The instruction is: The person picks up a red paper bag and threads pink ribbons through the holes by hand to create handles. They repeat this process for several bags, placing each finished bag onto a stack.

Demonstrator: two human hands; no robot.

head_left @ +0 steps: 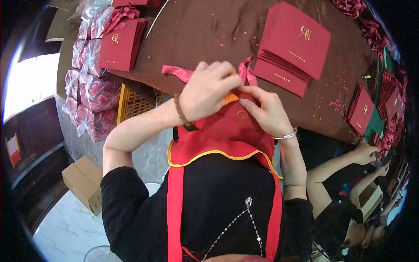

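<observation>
My left hand (pixel 211 89) is bent over the top of a red bag or apron piece, its fingers curled beside a small orange patch (pixel 231 98). Close by on the right, my right hand (pixel 266 109) has its thumb and forefinger pressed together at the same spot; what they pinch is too small to tell. Pink-red ribbon ends (pixel 179 72) stick out past both hands. Beneath them lies a red surface with a gold logo (pixel 242 114), above my red apron (pixel 214 148) with its yellow edging.
Stacked red bags (pixel 297 39) lie on the brown-covered table (pixel 196 39). More bags (pixel 118 48) and plastic-wrapped red packages (pixel 98 91) are at the left. A cardboard box (pixel 83 181) sits on the floor. Another person's hands (pixel 365 154) are at the right.
</observation>
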